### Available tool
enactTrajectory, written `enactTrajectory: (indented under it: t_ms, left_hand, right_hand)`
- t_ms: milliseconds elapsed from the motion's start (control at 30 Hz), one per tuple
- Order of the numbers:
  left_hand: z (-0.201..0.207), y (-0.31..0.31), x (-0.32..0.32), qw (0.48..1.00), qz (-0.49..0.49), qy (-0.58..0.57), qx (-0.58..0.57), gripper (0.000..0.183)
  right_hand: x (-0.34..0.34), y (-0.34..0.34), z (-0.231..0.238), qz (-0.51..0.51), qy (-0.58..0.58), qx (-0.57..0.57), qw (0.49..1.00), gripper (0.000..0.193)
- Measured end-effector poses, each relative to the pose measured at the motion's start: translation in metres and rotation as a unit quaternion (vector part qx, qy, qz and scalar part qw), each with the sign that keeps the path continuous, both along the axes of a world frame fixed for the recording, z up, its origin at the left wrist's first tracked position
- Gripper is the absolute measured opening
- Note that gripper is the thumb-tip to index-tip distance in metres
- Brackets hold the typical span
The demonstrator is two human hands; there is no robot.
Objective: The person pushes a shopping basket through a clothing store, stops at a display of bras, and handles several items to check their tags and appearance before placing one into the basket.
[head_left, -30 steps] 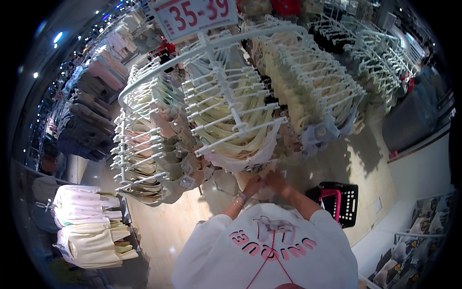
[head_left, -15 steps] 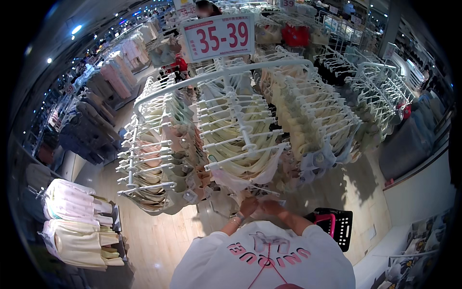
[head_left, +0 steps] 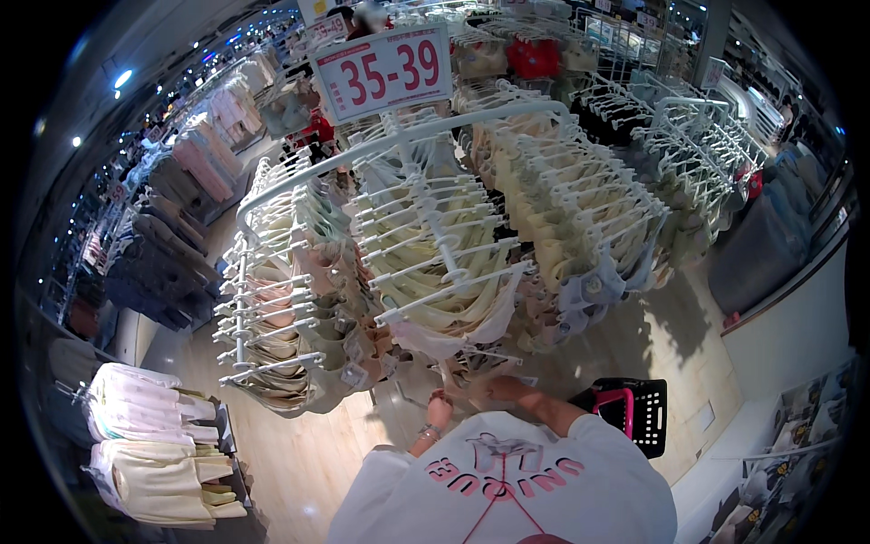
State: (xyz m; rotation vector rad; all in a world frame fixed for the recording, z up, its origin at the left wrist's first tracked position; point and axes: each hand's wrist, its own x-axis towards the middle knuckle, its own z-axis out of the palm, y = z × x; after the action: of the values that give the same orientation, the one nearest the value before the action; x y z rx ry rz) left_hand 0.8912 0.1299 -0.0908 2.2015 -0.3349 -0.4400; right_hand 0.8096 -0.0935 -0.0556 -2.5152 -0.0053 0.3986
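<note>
My left hand (head_left: 439, 409), with bands at the wrist, is curled below the middle rack, close to its lower hanging garments. What its fingers hold, if anything, is too small to make out. My right hand (head_left: 501, 389) reaches in from the right at a beige bra (head_left: 464, 383), its fingers bent against the cloth. Just above both hands hangs a pale pink bra (head_left: 430, 342) at the front of a row of cream bras (head_left: 435, 295) on white hangers (head_left: 453, 292). The right fingertips are partly hidden by the hand and the cloth.
A white rail (head_left: 399, 136) carries rows of bras to left and right. A black basket with a pink handle (head_left: 650, 419) is by my right elbow. Pastel tops (head_left: 149, 480) hang at lower left. A price sign (head_left: 383, 74) stands above the rack; a person (head_left: 358, 22) is behind it.
My left hand has drawn down and left, apart from my right hand, which stays at the low garments. The whole view has tilted slightly.
</note>
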Motion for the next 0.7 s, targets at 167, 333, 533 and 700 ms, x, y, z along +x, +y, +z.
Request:
enactTrajectory:
  t_ms: [167, 333, 533, 700]
  left_hand:
    - [0.000, -0.009, 0.006, 0.995, -0.061, -0.019, -0.078, 0.049]
    - [0.005, -0.016, 0.017, 0.989, -0.080, -0.087, -0.089, 0.053]
    - [0.023, -0.013, 0.018, 0.992, -0.102, -0.046, -0.055, 0.044]
    - [0.007, -0.011, 0.009, 0.993, -0.101, 0.025, -0.062, 0.029]
  right_hand:
    - [-0.003, 0.003, 0.017, -0.029, -0.044, -0.027, 0.998, 0.027]
    - [0.000, -0.001, 0.025, -0.013, -0.029, -0.038, 0.999, 0.029]
    - [-0.001, -0.006, 0.028, -0.027, -0.020, -0.023, 0.999, 0.027]
    - [-0.003, -0.018, 0.015, -0.036, -0.031, 0.030, 0.998, 0.028]
